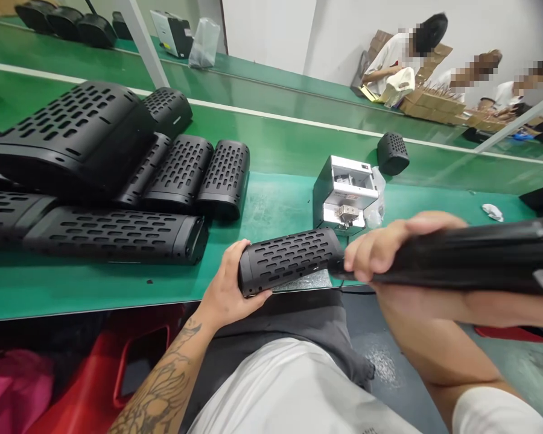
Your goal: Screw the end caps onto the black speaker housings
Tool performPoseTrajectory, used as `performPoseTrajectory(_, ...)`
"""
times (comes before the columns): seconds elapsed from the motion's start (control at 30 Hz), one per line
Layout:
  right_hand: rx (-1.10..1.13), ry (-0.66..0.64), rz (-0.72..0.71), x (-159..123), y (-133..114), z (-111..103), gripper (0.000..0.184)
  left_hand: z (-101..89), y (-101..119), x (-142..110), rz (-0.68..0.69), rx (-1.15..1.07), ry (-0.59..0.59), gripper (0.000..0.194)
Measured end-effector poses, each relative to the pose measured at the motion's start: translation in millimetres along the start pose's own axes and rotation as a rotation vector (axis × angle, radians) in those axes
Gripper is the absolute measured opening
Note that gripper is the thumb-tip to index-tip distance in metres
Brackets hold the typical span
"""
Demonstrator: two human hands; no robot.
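My left hand (228,283) grips the near end of a black perforated cylindrical casing (289,259), holding it level just above the front edge of the green bench (276,205). My right hand (389,250) is wrapped round a long black tool (470,256) that runs off to the right. The tool's tip meets the casing's right end. A small metal plate (305,281) lies under the casing at the bench edge.
Several black perforated casings (117,235) are piled at the left of the bench. A small grey and white machine (344,193) stands behind the held casing, with one short casing (393,154) beyond it. Other people work among cardboard boxes (428,99) at the far right. A red bin (95,386) sits below.
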State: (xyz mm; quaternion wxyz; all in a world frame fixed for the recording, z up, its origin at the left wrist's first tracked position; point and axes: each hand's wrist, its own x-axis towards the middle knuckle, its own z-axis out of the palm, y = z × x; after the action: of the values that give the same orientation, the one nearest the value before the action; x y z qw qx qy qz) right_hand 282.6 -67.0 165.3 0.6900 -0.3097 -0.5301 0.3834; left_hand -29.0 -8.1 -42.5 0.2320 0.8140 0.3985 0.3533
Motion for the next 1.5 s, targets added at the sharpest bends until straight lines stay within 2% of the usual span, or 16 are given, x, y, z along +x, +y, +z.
performPoseTrajectory(0.07,0.015,-0.051,0.026,-9,5,16,0.047,0.7,-1,0,0.005,-0.003,0.000,0.125)
performPoseTrajectory(0.13,0.031,-0.078,0.035,-9,17,24,0.058,1.4,-1,-1,0.015,-0.009,-0.004,0.125)
performPoseTrajectory(0.2,0.051,-0.081,0.044,-6,31,28,0.067,2.4,-1,-1,0.020,-0.011,-0.001,0.127)
performPoseTrajectory(0.37,0.052,-0.074,0.046,3,48,26,0.069,5.1,-2,-1,0.015,-0.012,-0.005,0.132)
performPoseTrajectory(0.47,0.076,-0.091,0.045,5,52,26,0.071,5.9,-2,0,0.025,-0.010,0.004,0.132)
performPoseTrajectory(0.67,0.102,-0.050,0.145,7,63,26,0.066,5.6,-2,1,0.080,-0.001,0.022,0.133)
performPoseTrajectory(0.83,0.106,-0.147,0.090,3,62,26,0.063,4.2,-3,1,0.056,0.017,-0.027,0.141)
performPoseTrajectory(0.93,0.113,-0.149,0.071,1,62,26,0.062,3.7,-4,1,0.041,0.031,-0.043,0.145)
performPoseTrajectory(1.13,0.093,-0.164,0.039,1,69,27,0.068,4.5,-4,1,0.077,0.024,-0.003,0.137)
performPoseTrajectory(1.33,0.088,-0.228,0.042,2,69,30,0.069,4.7,-3,1,0.051,0.038,-0.024,0.141)
performPoseTrajectory(1.5,0.132,-0.207,0.017,4,74,34,0.068,4.5,-3,2,0.071,0.033,-0.019,0.140)
